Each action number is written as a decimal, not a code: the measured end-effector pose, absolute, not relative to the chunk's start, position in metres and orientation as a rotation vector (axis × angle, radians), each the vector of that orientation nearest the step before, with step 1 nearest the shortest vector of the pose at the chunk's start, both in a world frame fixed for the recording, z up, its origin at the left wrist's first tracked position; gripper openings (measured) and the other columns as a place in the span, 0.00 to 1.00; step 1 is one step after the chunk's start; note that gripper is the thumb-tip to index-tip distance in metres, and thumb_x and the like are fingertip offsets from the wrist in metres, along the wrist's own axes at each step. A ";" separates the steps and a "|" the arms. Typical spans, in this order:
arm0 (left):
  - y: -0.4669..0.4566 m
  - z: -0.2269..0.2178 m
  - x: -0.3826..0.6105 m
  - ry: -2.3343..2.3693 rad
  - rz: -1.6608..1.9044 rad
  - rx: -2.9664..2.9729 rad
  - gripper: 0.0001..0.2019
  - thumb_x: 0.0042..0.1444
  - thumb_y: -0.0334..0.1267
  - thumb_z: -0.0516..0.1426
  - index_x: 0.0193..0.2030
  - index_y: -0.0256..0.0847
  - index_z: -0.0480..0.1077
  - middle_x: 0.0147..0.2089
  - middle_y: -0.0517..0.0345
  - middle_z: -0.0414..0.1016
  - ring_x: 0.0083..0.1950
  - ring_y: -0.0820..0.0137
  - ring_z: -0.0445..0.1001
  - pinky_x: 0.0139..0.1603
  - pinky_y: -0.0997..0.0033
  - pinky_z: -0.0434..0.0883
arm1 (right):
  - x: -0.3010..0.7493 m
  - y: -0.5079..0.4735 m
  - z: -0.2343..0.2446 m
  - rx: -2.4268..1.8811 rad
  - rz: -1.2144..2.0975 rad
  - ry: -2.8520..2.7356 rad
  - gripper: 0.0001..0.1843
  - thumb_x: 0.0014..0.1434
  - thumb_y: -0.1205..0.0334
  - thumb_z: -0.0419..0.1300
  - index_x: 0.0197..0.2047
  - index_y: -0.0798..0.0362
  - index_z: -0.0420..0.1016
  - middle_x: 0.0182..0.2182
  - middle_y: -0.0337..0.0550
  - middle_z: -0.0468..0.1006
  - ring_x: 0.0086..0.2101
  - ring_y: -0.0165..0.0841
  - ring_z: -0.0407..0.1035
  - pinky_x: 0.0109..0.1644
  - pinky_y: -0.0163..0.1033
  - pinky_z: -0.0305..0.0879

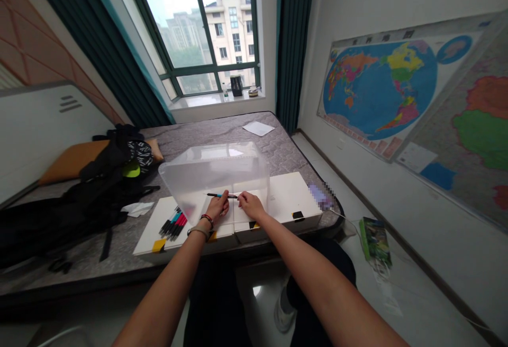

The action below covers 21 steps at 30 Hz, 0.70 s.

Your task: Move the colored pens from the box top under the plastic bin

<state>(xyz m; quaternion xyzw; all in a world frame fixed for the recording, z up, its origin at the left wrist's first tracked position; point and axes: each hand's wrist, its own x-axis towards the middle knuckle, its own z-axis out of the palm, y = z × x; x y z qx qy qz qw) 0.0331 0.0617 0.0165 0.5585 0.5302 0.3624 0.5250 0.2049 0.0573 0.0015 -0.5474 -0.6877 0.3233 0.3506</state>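
Observation:
A slim dark pen with a blue section lies level between my two hands. My left hand, with bands at the wrist, is closed around its middle. The curled fingers of my right hand pinch its right end. Both hands are at the mouth of a translucent plastic box that lies on its side. Under them are white boxes placed side by side. Several black, red and blue pens lie in a loose pile left of my left hand.
The white boxes rest on a grey mattress. Black bags and a crumpled tissue lie to the left. A white sheet lies farther back. A blurred purple item with a cable is at the right edge.

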 end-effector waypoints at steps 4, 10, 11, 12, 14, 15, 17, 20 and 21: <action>0.062 0.016 0.033 1.270 0.870 1.326 0.30 0.56 0.65 0.48 0.16 0.43 0.53 0.12 0.64 0.54 0.14 0.79 0.53 0.18 0.73 0.47 | 0.204 0.058 0.000 -1.425 0.856 -1.733 0.09 0.65 0.59 0.51 0.40 0.49 0.72 0.29 0.37 0.80 0.33 0.31 0.72 0.38 0.33 0.59; 0.063 0.015 0.032 1.281 0.868 1.327 0.30 0.57 0.64 0.47 0.15 0.42 0.55 0.12 0.64 0.55 0.14 0.79 0.53 0.18 0.74 0.49 | 0.203 0.059 -0.004 -1.420 0.856 -1.720 0.06 0.62 0.62 0.54 0.43 0.48 0.70 0.29 0.35 0.79 0.32 0.31 0.72 0.38 0.33 0.60; 0.063 0.015 0.032 1.283 0.866 1.333 0.30 0.57 0.64 0.47 0.15 0.42 0.55 0.12 0.64 0.55 0.14 0.79 0.53 0.18 0.74 0.49 | 0.203 0.059 -0.005 -1.430 0.856 -1.720 0.06 0.63 0.62 0.54 0.43 0.48 0.70 0.29 0.35 0.79 0.32 0.31 0.72 0.38 0.33 0.60; 0.062 0.015 0.032 1.287 0.863 1.339 0.30 0.57 0.64 0.47 0.15 0.42 0.55 0.12 0.64 0.55 0.14 0.78 0.53 0.18 0.74 0.50 | 0.203 0.059 -0.004 -1.439 0.859 -1.720 0.07 0.63 0.62 0.53 0.43 0.48 0.70 0.29 0.35 0.79 0.32 0.31 0.72 0.38 0.33 0.60; 0.062 0.016 0.032 1.292 0.860 1.343 0.30 0.57 0.64 0.47 0.15 0.42 0.55 0.12 0.64 0.55 0.14 0.78 0.54 0.18 0.73 0.50 | 0.203 0.059 -0.004 -1.443 0.868 -1.721 0.07 0.63 0.62 0.53 0.44 0.48 0.69 0.28 0.35 0.79 0.32 0.31 0.72 0.38 0.33 0.60; 0.062 0.017 0.033 1.292 0.859 1.340 0.30 0.57 0.64 0.47 0.15 0.42 0.55 0.12 0.64 0.55 0.14 0.78 0.54 0.18 0.73 0.50 | 0.203 0.058 -0.003 -1.441 0.871 -1.722 0.07 0.64 0.62 0.52 0.44 0.48 0.69 0.28 0.35 0.79 0.32 0.31 0.72 0.37 0.33 0.59; 0.062 0.018 0.033 1.291 0.861 1.331 0.30 0.56 0.64 0.48 0.15 0.42 0.55 0.12 0.64 0.55 0.13 0.78 0.53 0.18 0.73 0.50 | 0.203 0.057 -0.001 -1.439 0.874 -1.720 0.07 0.64 0.62 0.52 0.44 0.48 0.69 0.28 0.35 0.79 0.31 0.31 0.72 0.37 0.33 0.59; 0.062 0.020 0.035 1.291 0.875 1.320 0.30 0.55 0.65 0.49 0.15 0.42 0.55 0.12 0.65 0.54 0.13 0.79 0.53 0.18 0.74 0.50 | 0.204 0.056 0.002 -1.443 0.863 -1.720 0.07 0.65 0.61 0.52 0.43 0.48 0.69 0.28 0.36 0.79 0.31 0.31 0.72 0.36 0.32 0.59; 0.062 0.020 0.035 1.289 0.881 1.315 0.30 0.54 0.66 0.49 0.15 0.42 0.55 0.12 0.65 0.54 0.13 0.79 0.53 0.18 0.74 0.49 | 0.204 0.056 0.003 -1.445 0.856 -1.722 0.07 0.66 0.60 0.51 0.42 0.48 0.69 0.28 0.36 0.79 0.31 0.31 0.72 0.36 0.32 0.58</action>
